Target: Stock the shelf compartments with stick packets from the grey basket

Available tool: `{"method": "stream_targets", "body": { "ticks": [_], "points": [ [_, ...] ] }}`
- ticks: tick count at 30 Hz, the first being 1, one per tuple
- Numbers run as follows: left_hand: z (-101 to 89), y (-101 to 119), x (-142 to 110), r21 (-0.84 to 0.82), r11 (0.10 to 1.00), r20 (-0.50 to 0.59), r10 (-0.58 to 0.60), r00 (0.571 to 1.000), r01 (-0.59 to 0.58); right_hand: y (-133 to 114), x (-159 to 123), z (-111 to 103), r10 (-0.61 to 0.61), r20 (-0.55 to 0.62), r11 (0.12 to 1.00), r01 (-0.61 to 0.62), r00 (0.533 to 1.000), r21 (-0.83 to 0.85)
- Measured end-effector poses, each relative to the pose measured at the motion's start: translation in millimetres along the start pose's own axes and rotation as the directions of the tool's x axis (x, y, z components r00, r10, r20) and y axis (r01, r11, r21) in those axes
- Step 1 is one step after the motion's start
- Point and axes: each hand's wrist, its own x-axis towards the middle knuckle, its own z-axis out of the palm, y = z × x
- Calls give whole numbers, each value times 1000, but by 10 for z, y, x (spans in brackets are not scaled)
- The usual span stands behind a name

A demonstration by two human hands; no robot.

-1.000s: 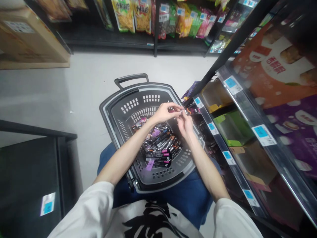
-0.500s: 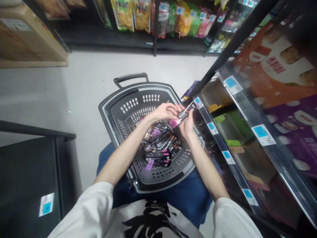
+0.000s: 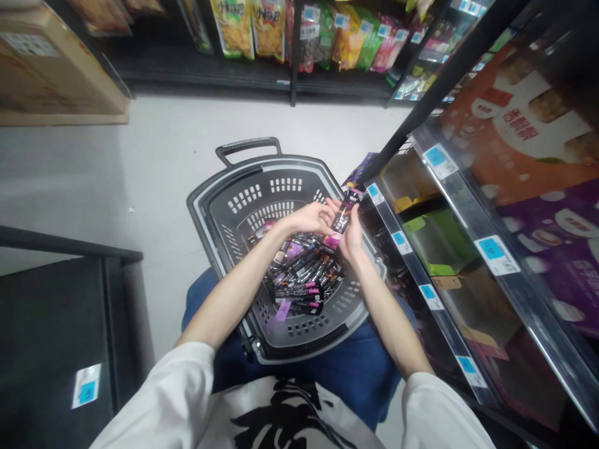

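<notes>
Blk packet [image 3: 343, 218], pink end, over basket's [image 3: 219, 212] R edge nr far R corner. R hand [image 3: 352, 238] closed round it, thumb alongside; L hand [image 3: 311, 218] fingers half-curled next to it, grip unclear. Loose pkts [image 3: 299, 272] piled mid-basket. Shelf unit [image 3: 468, 202] past R edge.

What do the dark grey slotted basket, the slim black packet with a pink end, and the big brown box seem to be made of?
The dark grey slotted basket: probably moulded plastic, satin, with regular holes. The slim black packet: likely glossy plastic or foil film, given its bright glints. The big brown box: apparently matt cardboard, from its tan, shineless faces.
</notes>
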Motion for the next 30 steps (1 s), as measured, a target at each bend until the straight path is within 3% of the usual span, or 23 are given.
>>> {"method": "stream_targets", "body": {
  "ticks": [3,6,10,13,30],
  "points": [
    [1,-10,5,1,999,-20,49,999,-49,41,22,-34,-67,-13,995,65,998,-81],
    [-4,-7,13,-53,996,-140,70,988,-78,100,49,-84,-160,-53,962,144,986,-231],
    [-29,3,26,-117,989,-398,34,917,-87,146,69,-133,-197,-62,937,169,979,-307],
    [-39,-2,38,-112,991,-493,14,870,-79,138,70,-150,-196,-62,935,167,979,-314],
    [-17,28,42,-116,989,-492,18,870,-86,-31,-4,-153,-256,5,916,244,967,-319]
  ]
}}
